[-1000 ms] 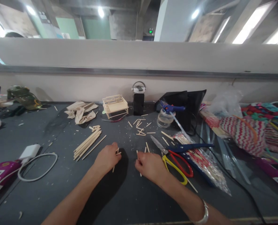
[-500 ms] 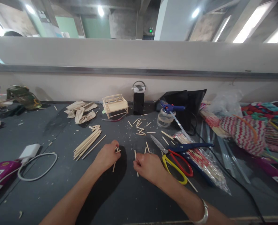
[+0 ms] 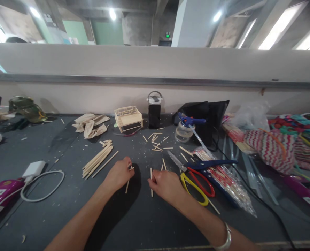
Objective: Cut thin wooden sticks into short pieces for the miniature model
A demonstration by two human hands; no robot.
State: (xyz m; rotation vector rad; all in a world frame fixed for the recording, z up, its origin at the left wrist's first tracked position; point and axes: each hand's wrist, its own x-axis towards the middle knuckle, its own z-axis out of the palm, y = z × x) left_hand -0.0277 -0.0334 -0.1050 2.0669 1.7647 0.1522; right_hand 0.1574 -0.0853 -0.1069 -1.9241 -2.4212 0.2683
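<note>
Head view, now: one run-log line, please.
left hand: holds small sticks | right hand: on thin stick | scissors: beside right wrist

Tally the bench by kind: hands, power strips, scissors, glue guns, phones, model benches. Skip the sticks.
Hands: 2
Power strips: 2
Scissors: 1
Glue gun: 1
Phone: 1
Model bench: 1
Total: 8

Thin, straight, pale sticks (image 3: 152,192) jut from both hands (image 3: 119,174) over the dark tabletop (image 3: 149,223)
</note>
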